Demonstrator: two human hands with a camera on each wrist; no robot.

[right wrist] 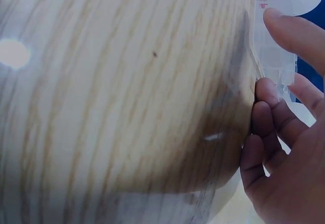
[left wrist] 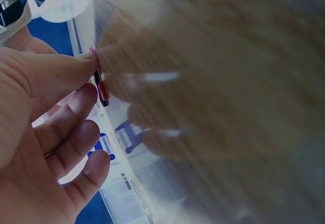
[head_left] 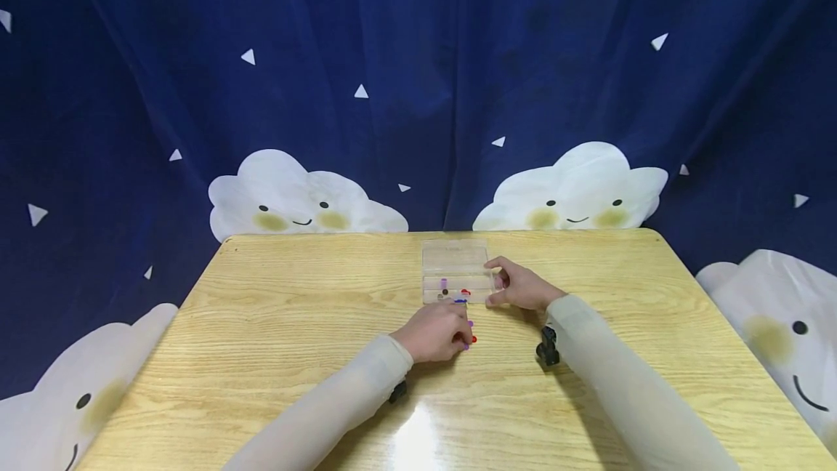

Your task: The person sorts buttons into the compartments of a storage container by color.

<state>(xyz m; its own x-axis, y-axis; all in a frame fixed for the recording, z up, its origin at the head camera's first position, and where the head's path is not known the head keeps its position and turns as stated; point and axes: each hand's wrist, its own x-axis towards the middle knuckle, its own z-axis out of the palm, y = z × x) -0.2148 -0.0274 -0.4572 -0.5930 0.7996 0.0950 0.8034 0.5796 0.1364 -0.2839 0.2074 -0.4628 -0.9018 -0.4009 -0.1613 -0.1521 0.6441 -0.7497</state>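
Observation:
A clear plastic box (head_left: 430, 299) with its lid (head_left: 454, 254) tipped back lies near the table's far edge. Inside are small pieces: a purple one (head_left: 444, 283), a dark one (head_left: 445, 292) and a red one (head_left: 466, 292). My right hand (head_left: 523, 288) grips the box's right end between thumb and fingers. In front of the box, my left hand (head_left: 437, 331) is low over the table, fingers curled. Its thumb tip meets a pink piece (left wrist: 93, 50) beside a red and black piece (left wrist: 103, 89); I cannot tell whether it pinches one.
A blue piece (head_left: 461, 302) shows at the box's front edge. Small purple (head_left: 470, 323) and red (head_left: 474, 340) pieces lie beside the left fingertips on the wooden table (head_left: 294, 311). A dark blue curtain (head_left: 418, 57) with clouds hangs behind it.

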